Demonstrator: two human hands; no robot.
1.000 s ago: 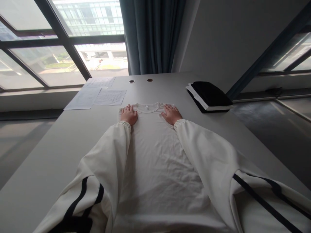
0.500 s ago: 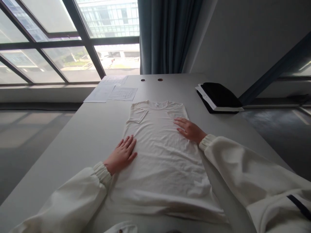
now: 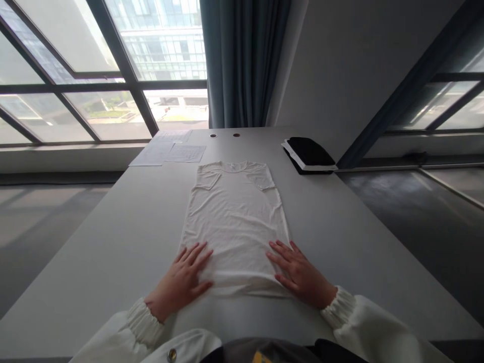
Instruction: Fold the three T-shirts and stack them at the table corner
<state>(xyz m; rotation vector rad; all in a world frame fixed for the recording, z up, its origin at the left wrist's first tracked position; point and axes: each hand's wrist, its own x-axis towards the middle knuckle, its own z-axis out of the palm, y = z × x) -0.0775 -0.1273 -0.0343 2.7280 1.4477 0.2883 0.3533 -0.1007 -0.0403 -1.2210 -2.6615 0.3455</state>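
A white T-shirt [image 3: 238, 217] lies spread on the table, its neckline at the far end and both short sleeves folded in over the body. Wrinkles run across its middle, and the hem is near me. My left hand [image 3: 183, 277] rests palm down on the lower left edge of the shirt, fingers spread. On the lower right edge, my right hand [image 3: 298, 269] lies flat, its fingers also apart. Neither hand grips the cloth.
Several sheets of paper [image 3: 185, 154] lie at the table's far left. A black folder with white pages [image 3: 312, 154] sits at the far right. Two round cable holes are near the back edge of the table [image 3: 340, 242]. Beyond stand a blue curtain [image 3: 242, 65] and windows.
Both hands have slid toward me along the shirt's sides, the right one farther, from near the sleeve to near the hem. The right sleeve now shows uncovered. The view has shifted.
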